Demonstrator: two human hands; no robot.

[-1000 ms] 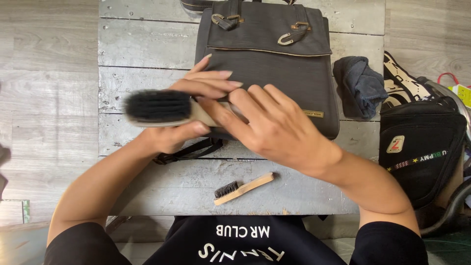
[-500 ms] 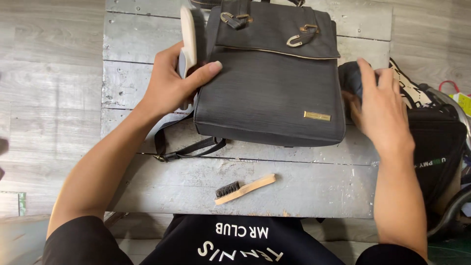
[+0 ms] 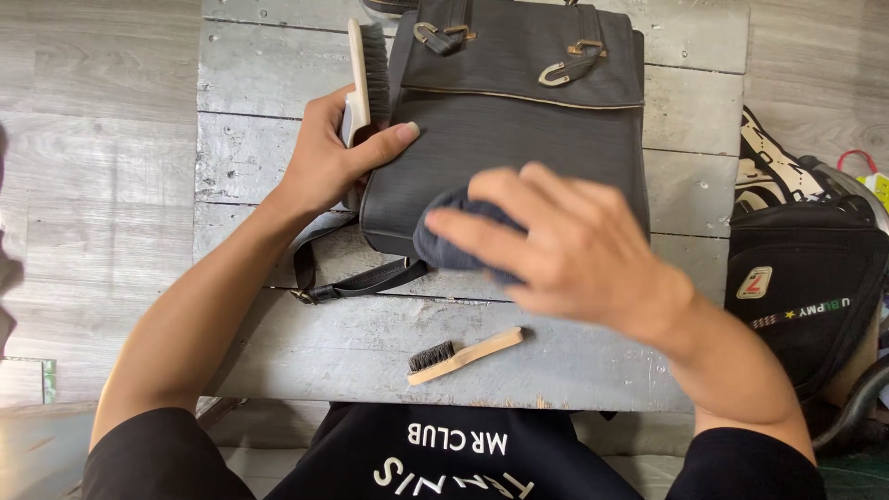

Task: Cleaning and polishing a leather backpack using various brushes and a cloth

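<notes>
dark cloth (image 3: pixel 443 243) gripped in right hand (image 3: pixel 565 250) fingers on grey bag (image 3: pixel 519 139) (left hand (image 3: pixel 329 162) clasps its edge).

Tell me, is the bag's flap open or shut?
Shut. The flap lies flat over the dark bag, both buckle straps down across it.

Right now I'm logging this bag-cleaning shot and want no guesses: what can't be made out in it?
All in the head view:
- Dark bag: top cut off by the frame edge; lower front hidden by the right hand.
- Dark cloth: mostly hidden under that hand's motion-blurred fingers.
- Large wooden brush: lower end hidden behind the left hand.
- Black bag beside the table: cut off at right.
</notes>
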